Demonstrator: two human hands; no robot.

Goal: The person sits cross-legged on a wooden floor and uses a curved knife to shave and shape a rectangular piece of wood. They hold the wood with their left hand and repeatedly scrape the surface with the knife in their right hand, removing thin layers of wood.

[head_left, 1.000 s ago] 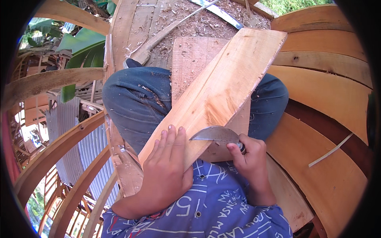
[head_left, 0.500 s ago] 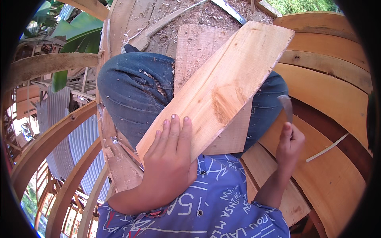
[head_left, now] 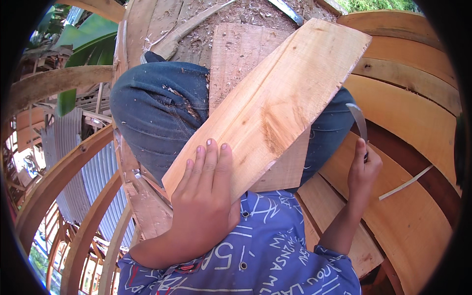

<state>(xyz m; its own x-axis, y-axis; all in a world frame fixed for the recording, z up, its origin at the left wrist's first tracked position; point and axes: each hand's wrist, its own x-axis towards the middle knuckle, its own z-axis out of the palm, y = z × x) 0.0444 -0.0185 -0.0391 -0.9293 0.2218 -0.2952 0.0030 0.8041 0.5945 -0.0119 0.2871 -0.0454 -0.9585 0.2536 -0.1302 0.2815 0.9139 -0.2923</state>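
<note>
Our left hand lies flat on the board at seven o'clock; our right hand curls round the knife near three.

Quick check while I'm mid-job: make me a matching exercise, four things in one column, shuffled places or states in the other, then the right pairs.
Things:
1. Left hand
2. Right hand
3. Thin wood strip
4. Large leaf

Places or states:
A. Green, at the upper left of the view
B. Closed around the curved knife
C. Laid on the pale board
D. Farther right than both hands

Pairs: 1-C, 2-B, 3-D, 4-A
</note>
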